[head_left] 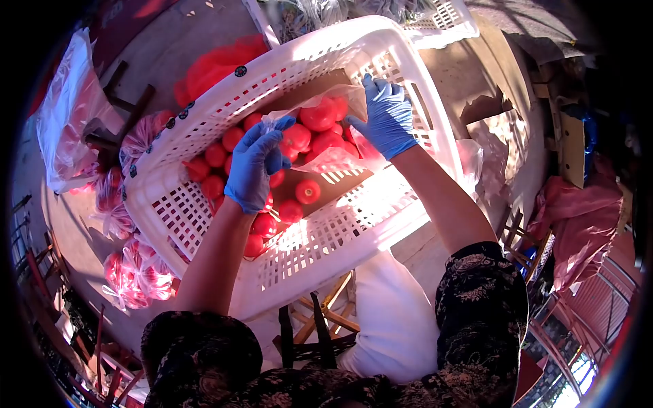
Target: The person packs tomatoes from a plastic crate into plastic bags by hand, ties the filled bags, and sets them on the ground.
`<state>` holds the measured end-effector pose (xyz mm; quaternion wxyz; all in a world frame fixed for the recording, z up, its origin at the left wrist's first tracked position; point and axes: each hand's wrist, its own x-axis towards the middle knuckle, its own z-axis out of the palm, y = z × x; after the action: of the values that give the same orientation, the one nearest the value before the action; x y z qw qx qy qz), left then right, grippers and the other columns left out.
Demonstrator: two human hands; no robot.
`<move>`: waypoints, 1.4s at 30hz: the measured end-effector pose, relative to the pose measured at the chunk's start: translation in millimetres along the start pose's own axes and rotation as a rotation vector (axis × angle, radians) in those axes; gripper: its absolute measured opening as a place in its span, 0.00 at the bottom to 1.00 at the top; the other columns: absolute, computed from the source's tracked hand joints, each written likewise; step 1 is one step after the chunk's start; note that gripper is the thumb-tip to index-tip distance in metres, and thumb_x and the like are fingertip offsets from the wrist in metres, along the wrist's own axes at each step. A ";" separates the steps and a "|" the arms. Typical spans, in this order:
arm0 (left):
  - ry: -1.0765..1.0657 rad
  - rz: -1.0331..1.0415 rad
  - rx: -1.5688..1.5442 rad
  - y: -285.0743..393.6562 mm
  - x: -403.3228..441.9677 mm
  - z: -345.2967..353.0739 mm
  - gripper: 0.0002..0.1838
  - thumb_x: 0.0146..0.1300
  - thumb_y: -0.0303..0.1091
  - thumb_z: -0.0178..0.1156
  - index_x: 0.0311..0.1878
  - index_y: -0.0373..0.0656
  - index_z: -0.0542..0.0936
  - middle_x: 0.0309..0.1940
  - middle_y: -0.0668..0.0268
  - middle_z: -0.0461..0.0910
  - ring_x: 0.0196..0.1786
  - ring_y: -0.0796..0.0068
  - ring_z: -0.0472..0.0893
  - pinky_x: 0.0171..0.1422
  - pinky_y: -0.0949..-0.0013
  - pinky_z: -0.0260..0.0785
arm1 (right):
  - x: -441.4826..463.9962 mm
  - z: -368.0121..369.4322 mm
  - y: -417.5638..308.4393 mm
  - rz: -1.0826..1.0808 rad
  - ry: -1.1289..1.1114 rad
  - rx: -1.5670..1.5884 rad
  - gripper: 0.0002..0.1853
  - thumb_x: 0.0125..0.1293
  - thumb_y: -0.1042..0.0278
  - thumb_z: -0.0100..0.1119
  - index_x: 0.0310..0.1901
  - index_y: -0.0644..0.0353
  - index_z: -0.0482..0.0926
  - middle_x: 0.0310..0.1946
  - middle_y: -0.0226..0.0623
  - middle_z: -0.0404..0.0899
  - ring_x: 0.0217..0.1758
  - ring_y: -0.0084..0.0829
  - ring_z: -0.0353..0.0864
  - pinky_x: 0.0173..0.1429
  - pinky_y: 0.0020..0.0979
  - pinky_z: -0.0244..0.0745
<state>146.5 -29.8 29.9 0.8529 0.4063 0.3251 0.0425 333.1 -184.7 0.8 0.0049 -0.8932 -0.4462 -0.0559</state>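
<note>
A large white plastic basket (415, 61) with slotted walls holds many red tomatoes (307, 191). Inside it lies a clear plastic bag (331, 162) with several tomatoes (318, 115) in its mouth. My left hand (257, 163), in a blue glove, is closed on the bag's left edge, fingertips pinched at the film. At the bag's right side is my right hand (390, 117), also gloved in blue. Its thumb points toward the tomatoes and stands apart from the fingers, which reach up near the basket's far wall. Whether it touches the film is unclear.
Tied clear bags of red produce (139, 272) lie on the ground at the left. Behind them is a large clear plastic sheet (71, 115). A red mesh bag (218, 64) sits beyond the basket, near another white crate (445, 20). Torn cardboard (500, 139) lies right.
</note>
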 end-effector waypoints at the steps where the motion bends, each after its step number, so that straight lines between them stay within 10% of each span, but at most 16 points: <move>1: -0.001 -0.009 0.009 0.3 -1.2 -0.5 0.16 0.61 0.35 0.50 0.49 0.36 0.74 0.14 0.78 0.59 0.17 0.87 0.58 0.32 0.75 0.62 | -5.2 2.2 1.9 0.172 -0.112 -0.013 0.32 0.44 0.44 0.63 0.47 0.59 0.74 0.39 0.45 0.74 0.43 0.40 0.75 0.45 0.41 0.71; 4: -0.015 0.008 0.018 -0.6 -4.9 1.5 0.15 0.62 0.37 0.50 0.44 0.36 0.76 0.13 0.77 0.60 0.17 0.86 0.57 0.30 0.76 0.61 | -22.7 22.8 16.5 0.217 -0.866 0.043 0.34 0.50 0.49 0.59 0.55 0.62 0.65 0.34 0.47 0.78 0.42 0.43 0.78 0.45 0.42 0.72; 10: 0.006 0.033 0.074 1.1 -5.2 5.3 0.15 0.63 0.39 0.49 0.41 0.38 0.78 0.12 0.76 0.60 0.17 0.86 0.59 0.35 0.75 0.65 | -18.6 6.6 33.5 0.283 -0.668 0.113 0.16 0.52 0.61 0.46 0.33 0.61 0.81 0.33 0.51 0.78 0.37 0.44 0.80 0.44 0.39 0.73; 17: -0.016 0.029 0.323 7.8 -3.4 18.1 0.16 0.64 0.37 0.49 0.47 0.35 0.75 0.21 0.72 0.73 0.24 0.85 0.69 0.38 0.78 0.66 | -41.9 20.5 59.0 0.962 -0.492 1.819 0.10 0.60 0.66 0.48 0.38 0.63 0.73 0.32 0.41 0.76 0.34 0.32 0.79 0.34 0.28 0.74; 20: -0.011 0.035 0.153 5.7 -1.1 16.1 0.15 0.64 0.35 0.48 0.47 0.35 0.75 0.29 0.67 0.78 0.28 0.83 0.74 0.39 0.78 0.67 | -35.5 -28.6 43.5 1.142 -0.515 1.753 0.17 0.61 0.60 0.50 0.47 0.64 0.68 0.37 0.44 0.74 0.34 0.34 0.79 0.32 0.28 0.73; 25: -0.202 -0.057 -0.062 5.3 7.4 1.7 0.18 0.61 0.33 0.48 0.52 0.33 0.71 0.36 0.61 0.79 0.32 0.77 0.77 0.44 0.74 0.69 | -40.1 -50.1 29.5 0.760 -1.092 1.255 0.42 0.52 0.36 0.56 0.52 0.72 0.64 0.38 0.50 0.77 0.13 0.25 0.74 0.12 0.19 0.59; 29: -0.304 -0.129 -0.132 8.2 7.0 2.4 0.24 0.57 0.31 0.45 0.57 0.33 0.66 0.41 0.59 0.79 0.38 0.72 0.79 0.50 0.68 0.69 | -56.6 -54.5 1.6 0.115 -0.924 0.466 0.46 0.35 0.25 0.60 0.39 0.67 0.74 0.34 0.48 0.78 0.32 0.40 0.80 0.36 0.35 0.74; 33: -0.323 -0.176 -0.181 11.3 7.7 5.1 0.21 0.59 0.31 0.43 0.56 0.35 0.68 0.45 0.58 0.76 0.39 0.70 0.79 0.51 0.63 0.70 | -82.8 -11.1 -18.2 -0.154 -0.774 0.100 0.20 0.48 0.46 0.59 0.25 0.57 0.77 0.22 0.43 0.74 0.34 0.38 0.78 0.37 0.37 0.71; 36: -0.246 -0.211 -0.119 13.9 7.2 2.4 0.22 0.59 0.29 0.44 0.57 0.34 0.67 0.47 0.57 0.75 0.40 0.68 0.79 0.49 0.64 0.72 | -73.9 3.1 -10.8 -0.312 -0.424 0.342 0.09 0.52 0.59 0.56 0.27 0.55 0.81 0.24 0.40 0.77 0.31 0.41 0.78 0.36 0.38 0.71; 40: -0.326 -0.325 -0.096 4.8 16.9 -16.5 0.22 0.59 0.29 0.50 0.57 0.35 0.67 0.48 0.56 0.74 0.40 0.68 0.79 0.47 0.67 0.74 | -62.2 -10.6 1.1 0.607 -0.307 1.699 0.10 0.56 0.67 0.52 0.36 0.63 0.79 0.31 0.39 0.80 0.33 0.34 0.77 0.43 0.30 0.71; 42: -0.410 -0.390 -0.079 -2.2 17.4 -17.2 0.23 0.60 0.32 0.52 0.58 0.36 0.66 0.48 0.56 0.74 0.40 0.68 0.79 0.46 0.67 0.74 | -63.5 -23.0 18.3 0.669 -0.426 2.092 0.16 0.58 0.70 0.46 0.46 0.68 0.74 0.33 0.39 0.79 0.33 0.33 0.77 0.44 0.34 0.72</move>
<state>149.6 -14.0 11.4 0.9081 0.3026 0.2159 -0.1929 307.7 -247.7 17.8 0.6920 -0.5158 -0.0025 0.5051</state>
